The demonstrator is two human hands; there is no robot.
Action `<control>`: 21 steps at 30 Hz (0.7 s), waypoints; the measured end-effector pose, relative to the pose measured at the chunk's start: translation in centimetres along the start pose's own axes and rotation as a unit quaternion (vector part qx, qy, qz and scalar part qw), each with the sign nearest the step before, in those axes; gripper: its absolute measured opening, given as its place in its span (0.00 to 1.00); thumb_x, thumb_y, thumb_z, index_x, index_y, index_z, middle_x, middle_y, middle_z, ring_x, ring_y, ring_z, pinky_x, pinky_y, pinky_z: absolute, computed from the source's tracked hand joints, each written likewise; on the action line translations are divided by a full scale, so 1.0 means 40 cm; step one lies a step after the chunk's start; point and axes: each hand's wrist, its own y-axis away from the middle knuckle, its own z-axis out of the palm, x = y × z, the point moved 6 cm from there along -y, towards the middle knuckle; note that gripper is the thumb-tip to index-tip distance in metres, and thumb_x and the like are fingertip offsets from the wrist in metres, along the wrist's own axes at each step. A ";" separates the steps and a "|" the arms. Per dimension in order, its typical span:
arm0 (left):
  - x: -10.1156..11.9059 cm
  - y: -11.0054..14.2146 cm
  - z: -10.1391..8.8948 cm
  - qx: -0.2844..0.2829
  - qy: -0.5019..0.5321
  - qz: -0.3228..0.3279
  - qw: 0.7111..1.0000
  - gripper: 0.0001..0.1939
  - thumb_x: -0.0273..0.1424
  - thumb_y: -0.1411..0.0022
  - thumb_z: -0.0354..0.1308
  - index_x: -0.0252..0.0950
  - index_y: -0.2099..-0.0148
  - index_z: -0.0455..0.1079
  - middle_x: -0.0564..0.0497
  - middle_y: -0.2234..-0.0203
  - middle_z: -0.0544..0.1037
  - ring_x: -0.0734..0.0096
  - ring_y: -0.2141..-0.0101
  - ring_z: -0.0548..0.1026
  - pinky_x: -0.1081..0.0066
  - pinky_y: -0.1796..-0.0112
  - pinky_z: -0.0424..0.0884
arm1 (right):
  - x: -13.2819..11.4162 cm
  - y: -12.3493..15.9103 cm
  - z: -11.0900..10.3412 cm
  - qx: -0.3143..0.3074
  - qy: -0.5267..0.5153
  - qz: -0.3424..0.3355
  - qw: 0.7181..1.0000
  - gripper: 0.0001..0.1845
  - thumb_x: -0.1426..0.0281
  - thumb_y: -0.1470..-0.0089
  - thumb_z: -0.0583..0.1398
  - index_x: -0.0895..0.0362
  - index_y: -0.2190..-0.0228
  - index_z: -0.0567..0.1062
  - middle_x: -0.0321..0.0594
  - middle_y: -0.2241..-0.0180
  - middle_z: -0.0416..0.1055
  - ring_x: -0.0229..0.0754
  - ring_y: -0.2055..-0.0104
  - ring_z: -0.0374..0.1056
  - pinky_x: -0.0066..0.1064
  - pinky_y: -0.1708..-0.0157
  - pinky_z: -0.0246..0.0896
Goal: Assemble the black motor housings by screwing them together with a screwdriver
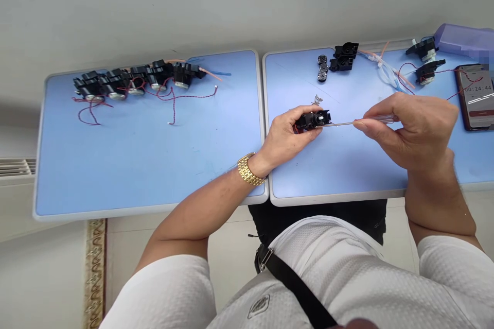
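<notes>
My left hand point(287, 136) grips a small black plastic pump-like assembly point(317, 120) between thumb and fingers, above the right-hand blue table. A bit of red wire shows beside it, under the palm. My right hand point(415, 131) is closed around the clear handle of a screwdriver point(341, 123). Its thin metal shaft points left, and the tip meets the right side of the black assembly; the exact contact spot is too small to make out. Just behind the left fingers lies a little pile of screws point(317, 100).
Several black assemblies point(135, 82) with red wires line the left table's back. Round parts point(322, 68), black housings point(345, 56) and clear and orange tubes point(388, 69) lie behind my hands. More assemblies point(426, 61), a phone point(476, 97) and a purple container point(463, 39) are at right.
</notes>
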 end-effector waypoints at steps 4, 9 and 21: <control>-0.004 0.000 -0.001 0.000 -0.002 -0.001 1.000 0.20 0.32 0.35 0.71 0.40 0.41 0.84 0.50 0.52 0.89 0.66 0.56 0.85 0.67 0.53 0.83 | 0.002 -0.003 0.007 -0.025 -0.015 0.012 1.000 0.17 0.55 0.24 0.64 0.50 0.64 0.81 0.32 0.72 0.82 0.40 0.75 0.75 0.36 0.74 0.65; -0.006 0.001 -0.001 0.001 0.001 0.002 1.000 0.20 0.33 0.35 0.71 0.40 0.41 0.84 0.49 0.53 0.89 0.66 0.58 0.84 0.67 0.55 0.82 | -0.018 -0.009 0.006 -0.071 -0.095 0.017 0.993 0.04 0.68 0.27 0.64 0.49 0.54 0.81 0.36 0.58 0.87 0.44 0.62 0.84 0.36 0.63 0.79; -0.003 0.000 -0.007 0.009 -0.030 -0.018 0.999 0.22 0.36 0.37 0.70 0.40 0.42 0.85 0.49 0.49 0.90 0.61 0.52 0.86 0.64 0.49 0.82 | 0.005 0.000 0.023 -0.034 0.009 0.005 0.999 0.18 0.55 0.26 0.66 0.52 0.67 0.79 0.31 0.74 0.80 0.39 0.74 0.74 0.35 0.67 0.70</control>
